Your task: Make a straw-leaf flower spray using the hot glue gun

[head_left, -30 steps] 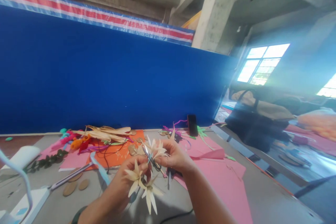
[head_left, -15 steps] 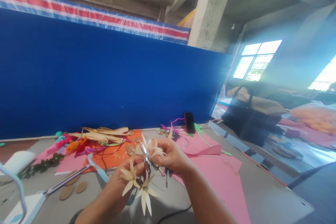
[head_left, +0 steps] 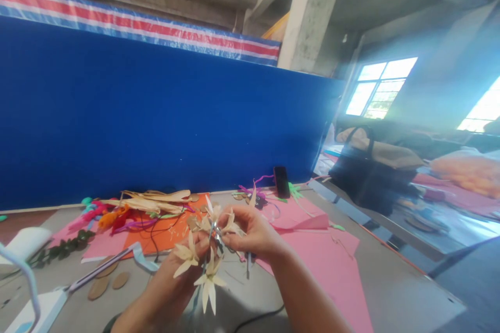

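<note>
My left hand [head_left: 176,271] is closed around the stems of a bunch of cream, pointed-petal artificial flowers [head_left: 210,282]. Two blooms hang down in front of its fingers, and more stick up at the top of the bunch. From the right, my right hand [head_left: 250,229] pinches at the middle of the bunch, its thumb and fingers close to my left fingertips. A small shiny silvery piece [head_left: 217,231] shows between the two hands; its kind is hard to make out. A bluish-green stem [head_left: 197,294] trails below. Fingers and petals hide the stem joint.
Dried husk strips [head_left: 156,200] and colourful fuzzy pieces [head_left: 111,218] lie behind on orange paper [head_left: 144,239]. Pink paper [head_left: 328,265] covers the right side. A phone [head_left: 281,182] leans against the blue partition [head_left: 164,114]. Brown discs [head_left: 98,287] and a white device [head_left: 41,309] are left.
The flower bunch has turned and shifted slightly left with my left hand, so the lower blooms hang further left. My right hand stays at the middle of the bunch.
</note>
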{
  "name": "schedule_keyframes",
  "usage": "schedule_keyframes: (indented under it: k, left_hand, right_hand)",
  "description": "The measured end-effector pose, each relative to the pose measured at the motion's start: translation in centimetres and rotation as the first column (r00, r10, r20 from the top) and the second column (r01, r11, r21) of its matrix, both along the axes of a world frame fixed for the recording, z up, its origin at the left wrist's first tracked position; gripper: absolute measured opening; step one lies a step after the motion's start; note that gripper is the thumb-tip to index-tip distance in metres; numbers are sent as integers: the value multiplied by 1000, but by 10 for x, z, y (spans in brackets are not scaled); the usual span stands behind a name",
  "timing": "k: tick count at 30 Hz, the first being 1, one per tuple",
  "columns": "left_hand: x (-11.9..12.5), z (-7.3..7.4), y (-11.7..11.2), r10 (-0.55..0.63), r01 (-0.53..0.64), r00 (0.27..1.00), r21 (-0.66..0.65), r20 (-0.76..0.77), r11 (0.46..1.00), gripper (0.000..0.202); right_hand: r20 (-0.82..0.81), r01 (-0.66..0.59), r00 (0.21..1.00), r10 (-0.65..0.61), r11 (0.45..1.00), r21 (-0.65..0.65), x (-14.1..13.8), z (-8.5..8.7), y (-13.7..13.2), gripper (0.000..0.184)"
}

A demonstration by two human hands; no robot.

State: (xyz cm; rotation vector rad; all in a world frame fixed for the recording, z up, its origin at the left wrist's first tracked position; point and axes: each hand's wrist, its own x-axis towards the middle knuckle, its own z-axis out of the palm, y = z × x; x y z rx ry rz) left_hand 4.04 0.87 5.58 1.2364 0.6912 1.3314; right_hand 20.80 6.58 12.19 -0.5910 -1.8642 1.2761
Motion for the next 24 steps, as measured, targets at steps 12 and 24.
schedule_keyframes:
  k: [12,24]
  left_hand:
    - [-6,9,0,-73,75,997,-100,25,992,30]
    - [-4,9,-2,-53,73,994,-221,94,972,32]
  right_hand:
    - [59,73,996,-72,997,-18,4,-2,1,24]
    - [46,13,999,-10,998,-63,1,-2,-1,13]
